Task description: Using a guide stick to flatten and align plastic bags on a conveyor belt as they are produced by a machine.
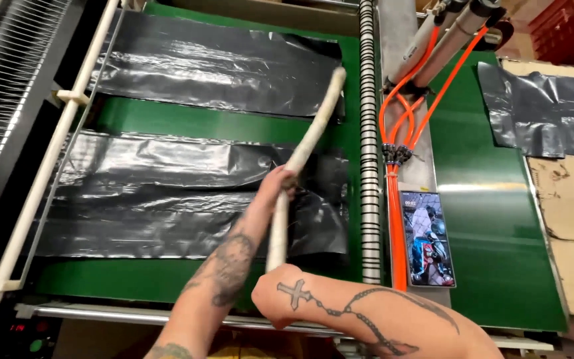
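Looking down from my head, I have both hands closed around a long pale stick [303,149]. My left hand [279,183] grips it about halfway along, fingers wrapped tight. My right hand [272,292] clamps its lower end, fist turned so its back with the cross tattoo faces up. The stick slants up and away from me, and its far tip lies over the edge of the farther black plastic bag [214,66].

I take the green conveyor belt [214,123] as my marker. Two flattened black bags lie on it: the farther one near its top end, and the nearer black plastic bag [167,199] lower down, right under my left hand, wrinkled and shiny. A bare strip of green shows between them. I cannot tell whether either bag holds anything; both look flat.

Along the belt's right edge runs a black-and-white ribbed roller [369,166]. Just right of that, orange hoses [396,226] drop from two pale cylinders [443,36], and a phone [428,239] with a lit screen lies beside the hoses. Farther right is a second green belt [493,233], with a loose grey-black bag [546,113] resting at its upper right. Left of the main belt stands a white rail [48,153] and a wire grille [8,80].
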